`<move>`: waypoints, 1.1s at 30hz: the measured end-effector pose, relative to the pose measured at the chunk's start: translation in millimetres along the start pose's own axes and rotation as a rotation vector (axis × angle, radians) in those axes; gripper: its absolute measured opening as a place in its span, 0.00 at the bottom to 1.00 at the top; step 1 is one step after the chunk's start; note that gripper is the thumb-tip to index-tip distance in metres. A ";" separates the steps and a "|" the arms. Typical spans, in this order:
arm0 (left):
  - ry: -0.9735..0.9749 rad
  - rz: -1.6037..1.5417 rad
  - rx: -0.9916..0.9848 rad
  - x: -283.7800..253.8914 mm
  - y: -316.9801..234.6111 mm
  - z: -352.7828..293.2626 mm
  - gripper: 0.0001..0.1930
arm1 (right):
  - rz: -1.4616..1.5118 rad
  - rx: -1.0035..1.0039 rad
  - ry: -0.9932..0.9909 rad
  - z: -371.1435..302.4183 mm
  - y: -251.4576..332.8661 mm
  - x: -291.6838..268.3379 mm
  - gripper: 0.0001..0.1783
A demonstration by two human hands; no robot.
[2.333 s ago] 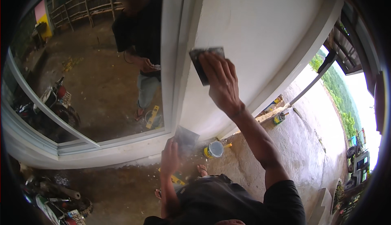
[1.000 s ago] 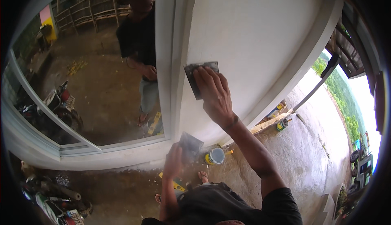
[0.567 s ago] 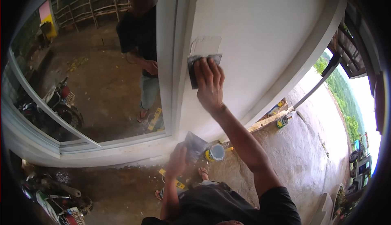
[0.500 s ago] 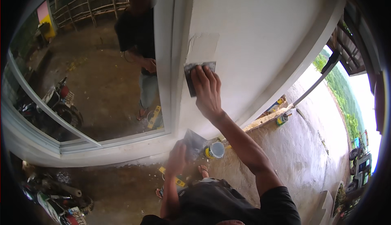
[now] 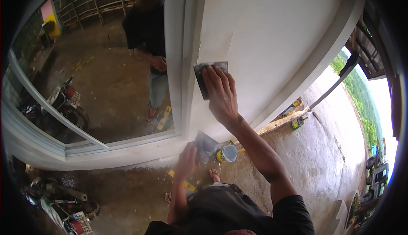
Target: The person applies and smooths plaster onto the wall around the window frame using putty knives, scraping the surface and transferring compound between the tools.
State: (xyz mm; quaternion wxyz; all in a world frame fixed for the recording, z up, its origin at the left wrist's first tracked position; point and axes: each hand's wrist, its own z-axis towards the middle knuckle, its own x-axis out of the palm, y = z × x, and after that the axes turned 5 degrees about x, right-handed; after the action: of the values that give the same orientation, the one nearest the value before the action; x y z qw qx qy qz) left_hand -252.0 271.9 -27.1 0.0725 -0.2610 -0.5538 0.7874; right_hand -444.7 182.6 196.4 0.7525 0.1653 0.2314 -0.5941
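My right hand (image 5: pixel 221 92) is closed on a dark, flat putty scraper (image 5: pixel 201 80), its fingers spread over the back of the blade. The blade lies against the white wall (image 5: pixel 272 35) beside the window frame. Above it, a patch of fresh putty (image 5: pixel 216 44) with a raised edge shows on the wall. Lower down, my left hand (image 5: pixel 185 162) grips a second flat grey scraper (image 5: pixel 205 145), held out from the wall's foot. That hand is somewhat blurred, and whether putty sits on its blade is hard to make out.
Below the wall stands a bucket (image 5: pixel 227 153) with a pale grey top, near my feet. A yellow spirit level (image 5: pixel 189 186) lies on the wet floor. Left is a large window (image 5: pixel 102 73) with reflections; a motorcycle (image 5: pixel 59 209) stands lower left. A paint can (image 5: pixel 297 123) is farther right.
The view has shifted slightly, so the wall and floor things appear a little to the right and higher. Both hands keep their scrapers, the right one still against the wall.
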 end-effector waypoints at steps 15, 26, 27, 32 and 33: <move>-0.140 -0.013 0.116 -5.4 -10.0 7.3 0.19 | -0.054 -0.069 -0.144 31.2 1.3 8.0 0.38; -0.118 -0.290 -0.224 -19.3 -40.1 9.7 0.19 | -0.010 -0.093 -0.290 120.7 0.8 -47.8 0.31; -0.120 -0.290 -0.228 -18.3 -34.8 9.7 0.19 | -0.009 -0.105 -0.235 101.4 1.4 -35.2 0.31; -0.140 -0.236 -0.177 -13.8 -28.6 11.1 0.20 | 0.011 -0.033 -0.050 2.4 9.4 2.8 0.33; -0.138 -0.233 -0.177 -11.9 -23.8 8.4 0.20 | 0.033 -0.008 0.015 -5.4 10.6 1.7 0.33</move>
State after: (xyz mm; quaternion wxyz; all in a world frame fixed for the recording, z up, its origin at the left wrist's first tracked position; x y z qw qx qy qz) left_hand -250.1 269.1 0.7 0.1017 -0.1459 -0.6511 0.7379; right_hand -434.8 186.5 190.7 0.7611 0.1703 0.2366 -0.5795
